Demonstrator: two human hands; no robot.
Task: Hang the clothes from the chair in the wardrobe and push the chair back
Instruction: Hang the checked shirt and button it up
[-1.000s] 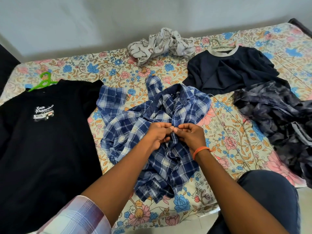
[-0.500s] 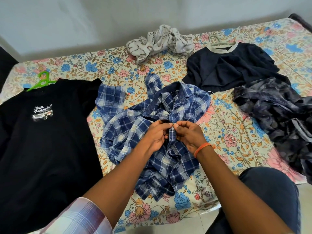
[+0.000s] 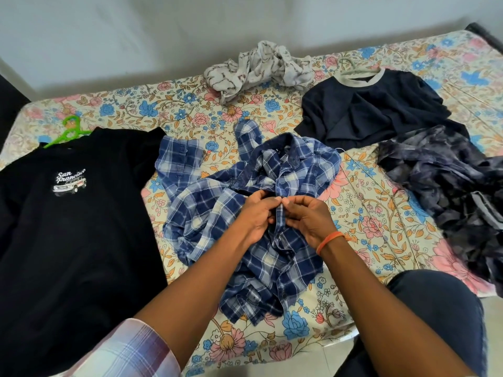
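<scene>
So you've got both hands down in the middle of the plaid shirt (image 3: pixel 245 213), which is lying crumpled on the bed (image 3: pixel 190 110) right in front of you. Your left hand (image 3: pixel 255 213) and right hand (image 3: pixel 307 216) are close together, fingertips nearly touching, each pinching the shirt's front edge between thumb and fingers. There's an orange band (image 3: pixel 329 240) on your right wrist and a checked sleeve (image 3: pixel 130 352) pushed up on your left arm.

Off to the left of your hands there's a black t-shirt (image 3: pixel 68 227) spread flat, with a white San Francisco print on the chest and a green hanger (image 3: pixel 68 130) sticking out of the neck. Straight beyond your hands, up near the wall, is a bunched-up pale printed cloth (image 3: pixel 258 69). Beyond and to the right of your right hand sits a navy top (image 3: pixel 381 110) with a light collar, and a pale hanger hook pokes out of its neck too. Just right of that, nearer to you, is a heap of dark mottled fabric (image 3: pixel 449 191) touching the navy top's lower edge. Your knee (image 3: pixel 435 308) in dark trousers is at the bed's edge under your right arm.
</scene>
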